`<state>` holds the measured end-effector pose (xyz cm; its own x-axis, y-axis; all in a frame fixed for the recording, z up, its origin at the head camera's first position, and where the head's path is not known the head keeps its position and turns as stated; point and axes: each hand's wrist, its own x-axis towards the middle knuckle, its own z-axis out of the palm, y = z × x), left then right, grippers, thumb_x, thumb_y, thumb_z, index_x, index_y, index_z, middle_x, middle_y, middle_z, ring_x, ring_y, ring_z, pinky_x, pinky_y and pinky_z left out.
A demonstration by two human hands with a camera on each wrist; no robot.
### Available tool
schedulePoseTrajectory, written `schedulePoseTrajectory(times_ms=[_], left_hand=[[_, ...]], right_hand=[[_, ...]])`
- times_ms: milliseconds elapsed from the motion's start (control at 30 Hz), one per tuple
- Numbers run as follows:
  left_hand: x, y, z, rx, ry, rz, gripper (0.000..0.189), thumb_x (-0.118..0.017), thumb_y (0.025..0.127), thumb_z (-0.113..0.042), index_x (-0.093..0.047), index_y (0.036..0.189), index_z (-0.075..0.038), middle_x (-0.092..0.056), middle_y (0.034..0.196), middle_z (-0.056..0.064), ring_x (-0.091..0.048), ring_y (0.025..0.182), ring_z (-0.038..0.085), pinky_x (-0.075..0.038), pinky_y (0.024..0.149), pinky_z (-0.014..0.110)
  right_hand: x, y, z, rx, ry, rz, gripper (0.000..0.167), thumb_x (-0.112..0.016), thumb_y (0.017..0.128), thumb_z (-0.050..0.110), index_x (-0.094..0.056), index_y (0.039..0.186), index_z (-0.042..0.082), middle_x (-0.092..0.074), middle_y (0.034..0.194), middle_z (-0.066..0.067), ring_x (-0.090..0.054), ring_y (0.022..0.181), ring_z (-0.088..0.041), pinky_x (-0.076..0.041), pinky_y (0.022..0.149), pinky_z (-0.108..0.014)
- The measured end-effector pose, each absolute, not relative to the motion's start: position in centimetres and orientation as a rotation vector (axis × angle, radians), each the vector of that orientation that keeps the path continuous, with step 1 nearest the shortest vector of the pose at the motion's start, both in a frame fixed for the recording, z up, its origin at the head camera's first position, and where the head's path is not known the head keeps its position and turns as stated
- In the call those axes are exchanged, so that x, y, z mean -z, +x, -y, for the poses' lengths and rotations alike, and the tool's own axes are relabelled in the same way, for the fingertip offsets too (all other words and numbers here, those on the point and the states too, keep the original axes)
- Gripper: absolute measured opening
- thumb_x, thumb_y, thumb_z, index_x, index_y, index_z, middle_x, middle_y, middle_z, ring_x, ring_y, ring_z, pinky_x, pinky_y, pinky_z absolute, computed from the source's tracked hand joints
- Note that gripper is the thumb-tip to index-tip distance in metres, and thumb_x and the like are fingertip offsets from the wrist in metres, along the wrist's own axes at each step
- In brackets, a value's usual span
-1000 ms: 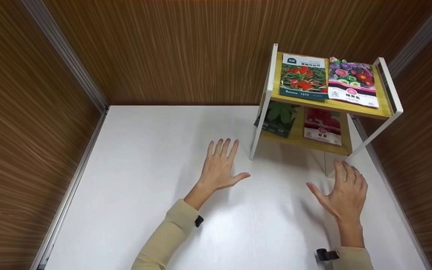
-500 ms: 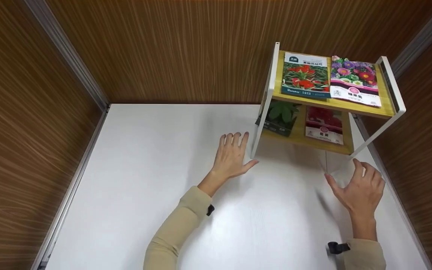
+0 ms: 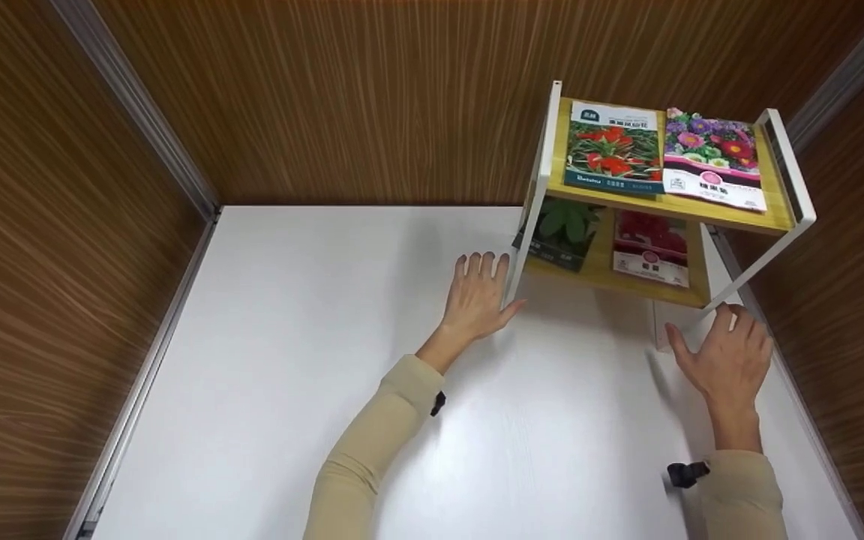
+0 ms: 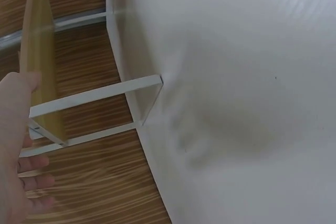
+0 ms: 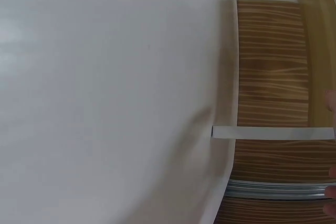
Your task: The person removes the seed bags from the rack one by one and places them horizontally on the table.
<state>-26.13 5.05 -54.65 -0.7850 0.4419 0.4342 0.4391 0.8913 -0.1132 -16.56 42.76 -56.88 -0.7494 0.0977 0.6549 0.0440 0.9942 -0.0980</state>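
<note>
Two hands (image 3: 477,300) neared one shelf (image 3: 777,202) bearing four packets (image 3: 614,154)

the head view looks forward and down from above, farthest back, taking in the worktop (image 3: 289,337), rack (image 3: 775,199), wall (image 3: 364,105) and both hands (image 3: 475,301). the left wrist view looks from close by, tipped sideways so that the rack rises leftward; the right wrist view, also near, tips the other way, so it rises rightward. all three share rack, worktop and wall.

White tabletop (image 3: 267,337) before wood-grain wall (image 3: 342,105); grey corner strip (image 3: 133,97).
</note>
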Motion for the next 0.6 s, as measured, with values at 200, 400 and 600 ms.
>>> schedulePoseTrajectory(times_ms=[200,400,600], left_hand=[[54.8,-26.9,-5.7,-0.056,-0.657,2.604,0.071,-0.057,0.099,-0.066,-0.053,0.146,-0.012,-0.065,0.135,0.010,-0.062,0.127,0.030,-0.051,0.114,0.048],[54.8,-27.3,-6.2,-0.062,-0.648,2.609,0.069,-0.059,0.100,-0.062,-0.053,0.146,-0.012,-0.065,0.137,0.011,-0.062,0.131,0.030,-0.051,0.117,0.049],[55.0,-27.7,-6.6,-0.028,-0.638,2.592,0.064,-0.065,0.098,-0.058,-0.055,0.142,-0.012,-0.066,0.136,0.011,-0.063,0.131,0.031,-0.050,0.118,0.050]], right_hand=[[56.8,-17.2,-43.6,-0.101,-0.104,2.473,0.083,-0.062,0.090,0.057,-0.054,0.122,-0.019,-0.056,0.121,-0.043,-0.052,0.106,-0.058,-0.046,0.082,-0.068],[56.5,-17.3,-43.8,-0.087,-0.121,2.519,0.079,-0.066,0.092,0.051,-0.054,0.123,-0.020,-0.056,0.122,-0.043,-0.051,0.107,-0.057,-0.047,0.083,-0.067],[56.3,-17.6,-43.8,-0.100,-0.155,2.567,0.074,-0.069,0.094,0.045,-0.053,0.124,-0.020,-0.054,0.126,-0.042,-0.049,0.111,-0.056,-0.046,0.087,-0.068]])
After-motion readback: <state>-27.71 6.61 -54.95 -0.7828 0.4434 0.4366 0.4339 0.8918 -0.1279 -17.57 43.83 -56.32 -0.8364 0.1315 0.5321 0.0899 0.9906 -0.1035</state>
